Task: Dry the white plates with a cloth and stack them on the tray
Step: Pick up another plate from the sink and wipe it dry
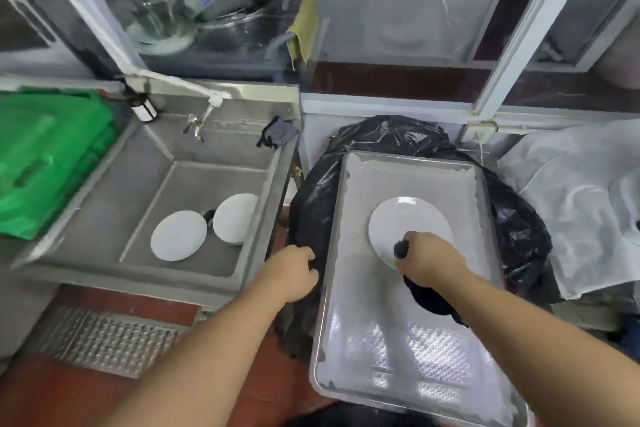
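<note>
White plate (405,222) on tray (398,350) under cloth-gripping right hand (424,258)

One head-worn view — looking down, close over sink (194,163) and tray (408,340).

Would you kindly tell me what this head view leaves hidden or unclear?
- Near rim of the plate on the tray: covered by the right hand gripping the dark cloth.
- Left hand fingers: hidden at the tray's edge.
- Small dark thing between the two sink plates: too small to identify.
</note>
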A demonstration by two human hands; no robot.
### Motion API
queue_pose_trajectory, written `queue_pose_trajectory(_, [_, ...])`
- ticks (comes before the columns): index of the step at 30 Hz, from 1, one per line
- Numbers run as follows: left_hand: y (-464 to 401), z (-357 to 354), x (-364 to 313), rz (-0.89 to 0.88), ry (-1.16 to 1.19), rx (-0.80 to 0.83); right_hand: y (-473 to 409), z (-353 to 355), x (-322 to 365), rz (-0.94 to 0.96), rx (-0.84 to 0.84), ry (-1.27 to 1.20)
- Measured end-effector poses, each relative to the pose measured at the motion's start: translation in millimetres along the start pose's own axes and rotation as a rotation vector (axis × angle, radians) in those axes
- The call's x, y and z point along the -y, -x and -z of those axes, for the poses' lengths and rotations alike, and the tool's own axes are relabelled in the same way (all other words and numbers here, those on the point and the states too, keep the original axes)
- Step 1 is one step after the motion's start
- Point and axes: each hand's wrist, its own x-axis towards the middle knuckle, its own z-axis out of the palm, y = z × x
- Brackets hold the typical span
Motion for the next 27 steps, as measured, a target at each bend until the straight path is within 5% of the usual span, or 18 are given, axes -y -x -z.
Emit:
queue_pose_trajectory(16, [216, 4, 301, 0.243, 0.227, -0.212, 130, -134, 336, 0.405, 0.122, 0.202])
queue_pose_trajectory(27, [215, 30, 414, 0.360, 0.339, -0.197, 77, -178, 475, 0.436, 0.226, 0.189])
